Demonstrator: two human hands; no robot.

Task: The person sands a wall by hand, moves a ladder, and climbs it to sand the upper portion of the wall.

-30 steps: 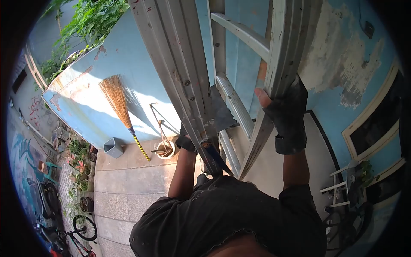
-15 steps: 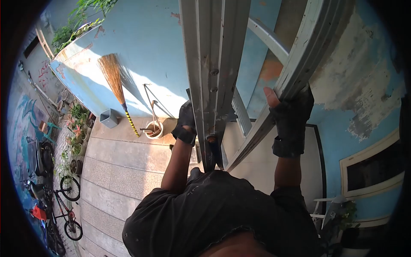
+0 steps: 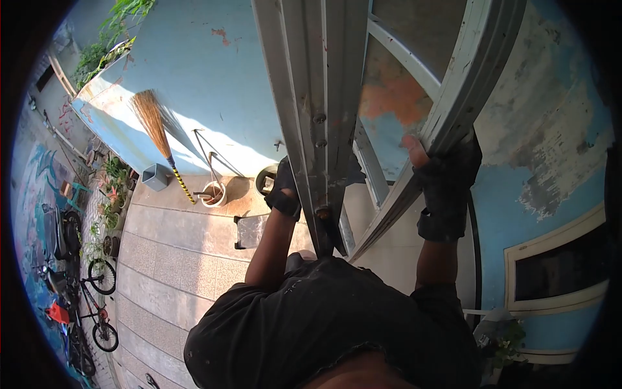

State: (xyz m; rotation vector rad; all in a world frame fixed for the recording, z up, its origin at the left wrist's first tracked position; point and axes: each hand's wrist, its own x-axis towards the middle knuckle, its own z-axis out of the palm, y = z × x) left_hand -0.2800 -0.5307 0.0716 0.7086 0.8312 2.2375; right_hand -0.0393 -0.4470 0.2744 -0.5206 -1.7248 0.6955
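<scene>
An aluminium ladder (image 3: 315, 78) rises close in front of me, two long rails joined by rungs. My right hand (image 3: 447, 172), in a black fingerless glove, wraps round the right rail with its thumb on the near face. Also gloved in black, my left hand (image 3: 285, 185) is at the outer side of the left rail; most of its fingers are hidden behind the metal. The ladder's lower end runs down close to my chest, where my body hides the rest.
A broom (image 3: 150, 123) leans on the blue wall (image 3: 207, 84), near a grey bin (image 3: 155, 177) and a white pot (image 3: 212, 194). A low grey stool (image 3: 250, 231) stands left of me. Bicycles (image 3: 100, 305) and plants line the far left. A window (image 3: 560, 266) is at the right.
The view has swung slightly to the right, so the broom and pot sit further left. The stool and a round bucket now show beside my left arm. Both hands keep their places on the ladder.
</scene>
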